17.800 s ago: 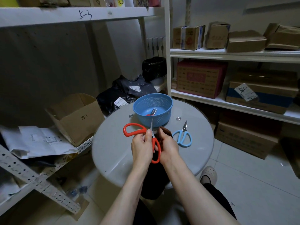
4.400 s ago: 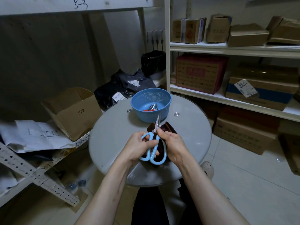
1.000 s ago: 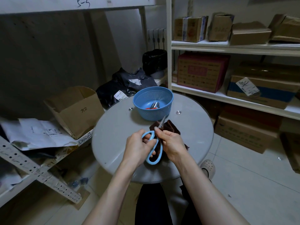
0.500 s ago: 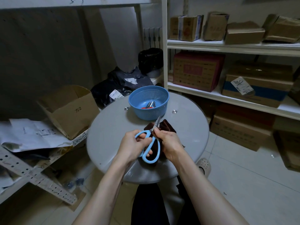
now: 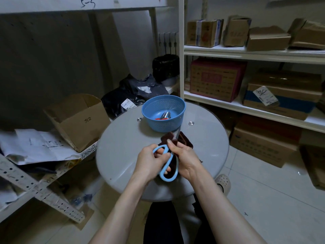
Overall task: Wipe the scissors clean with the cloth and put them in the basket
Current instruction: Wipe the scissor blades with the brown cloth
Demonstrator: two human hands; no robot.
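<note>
You are in the wiping step. Your left hand (image 5: 149, 162) grips the blue scissors (image 5: 175, 164) by the handles, with its fingers (image 5: 162, 153) curled into the loops. Your right hand (image 5: 186, 159) pinches the dark cloth (image 5: 185, 140) around the scissors just above the handles, thumb on top. The blades (image 5: 176, 133) stick out of the cloth and point away from you, toward the basket (image 5: 163, 125). Scissors and cloth are held over the middle of the round desk (image 5: 123, 147), close in front of the basket. I cannot tell whether they rest on the desk or are lifted a little above it.

In my judgement the wipe is near its end. For the next move, the right hand must let the blades slide free of the cloth. Then the left hand carries the scissors a short way forward and lowers them over the rim. Keep the tips away from the basket wall, because a push could slide this light basket.

The basket stands at the far side of the desk. It already holds red-handled scissors (image 5: 164, 116), lying on the bottom with the metal blades toward the right. How many pairs are there, I cannot tell. To your left, an open cardboard box (image 5: 75, 120) sits on a low shelf; its inside is not visible.
</note>
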